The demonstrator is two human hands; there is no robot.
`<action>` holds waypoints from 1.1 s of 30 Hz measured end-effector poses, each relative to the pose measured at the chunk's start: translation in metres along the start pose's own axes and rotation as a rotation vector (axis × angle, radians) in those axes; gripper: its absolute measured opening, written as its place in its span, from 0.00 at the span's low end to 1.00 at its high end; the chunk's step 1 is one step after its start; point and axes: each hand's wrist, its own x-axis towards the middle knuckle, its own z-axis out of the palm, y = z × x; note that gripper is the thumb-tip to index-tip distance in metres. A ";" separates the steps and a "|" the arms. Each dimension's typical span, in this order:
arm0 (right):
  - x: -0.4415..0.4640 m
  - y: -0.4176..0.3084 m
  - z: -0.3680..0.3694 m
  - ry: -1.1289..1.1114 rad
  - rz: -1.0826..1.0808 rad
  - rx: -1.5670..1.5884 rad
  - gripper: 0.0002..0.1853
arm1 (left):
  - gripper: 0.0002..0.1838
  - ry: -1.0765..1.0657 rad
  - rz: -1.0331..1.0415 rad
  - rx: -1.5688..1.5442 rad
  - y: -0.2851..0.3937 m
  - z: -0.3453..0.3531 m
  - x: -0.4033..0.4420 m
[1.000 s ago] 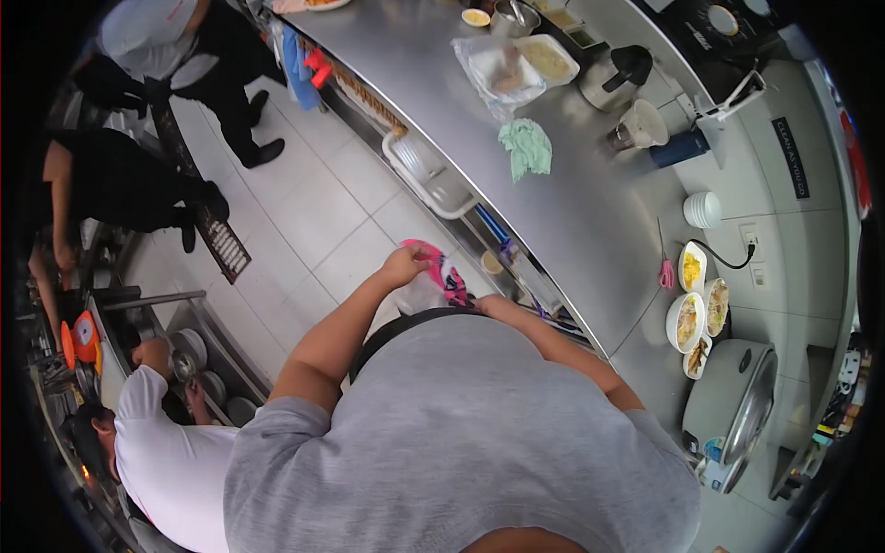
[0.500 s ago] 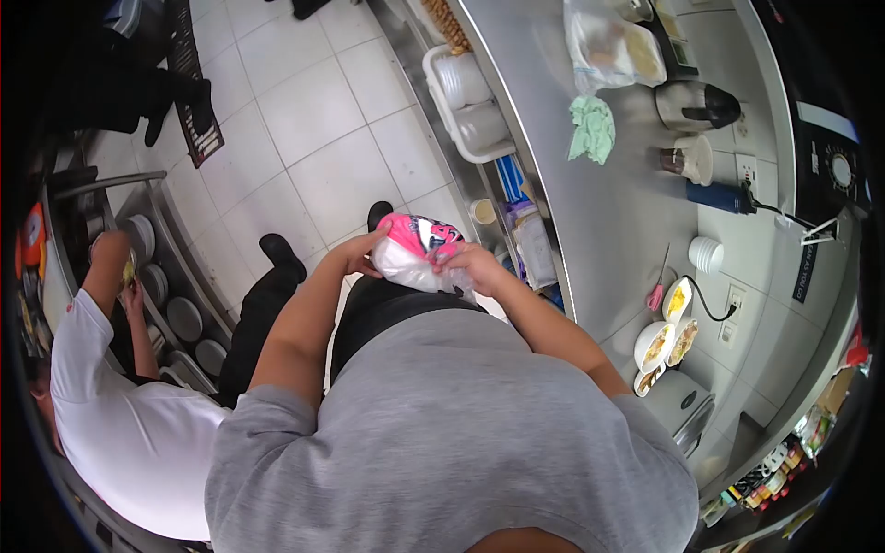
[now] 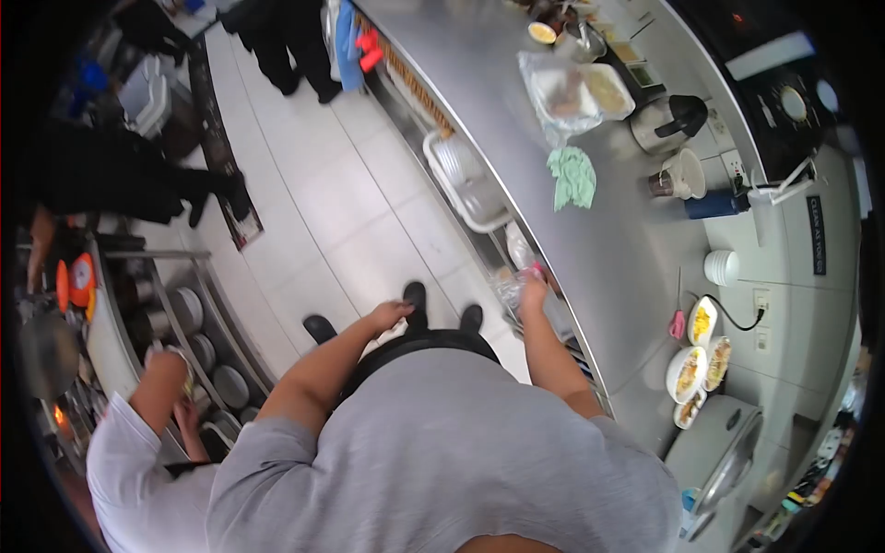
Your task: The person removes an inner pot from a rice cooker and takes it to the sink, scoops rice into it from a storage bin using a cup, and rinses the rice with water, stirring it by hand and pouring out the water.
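Note:
My right hand [image 3: 533, 290] is closed on a plastic bag [image 3: 509, 288] with a pink part, at the shelf under the counter edge. The bag's clear, crumpled plastic hangs beside the fingers, and part of it is hidden by the hand. My left hand [image 3: 392, 315] is in front of my waist, away from the bag, its fingers curled together. Something pale shows beneath those fingers, too small and blurred to name.
The steel counter [image 3: 608, 276] on the right carries a green cloth [image 3: 572, 178], a metal jug [image 3: 656, 124], food bowls [image 3: 686, 373] and pink-handled scissors [image 3: 678, 323]. A white basket [image 3: 461, 180] of containers sits below. At left, a co-worker in white [image 3: 138, 461] stands near shelves of plates [image 3: 230, 387].
Both hands held the pink and white bag before my waist. Now my left hand is off it, and my right hand has carried it right to the under-counter shelf.

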 end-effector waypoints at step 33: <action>0.054 0.044 -0.027 0.312 0.484 1.140 0.25 | 0.24 -0.034 0.177 1.041 -0.009 -0.165 0.074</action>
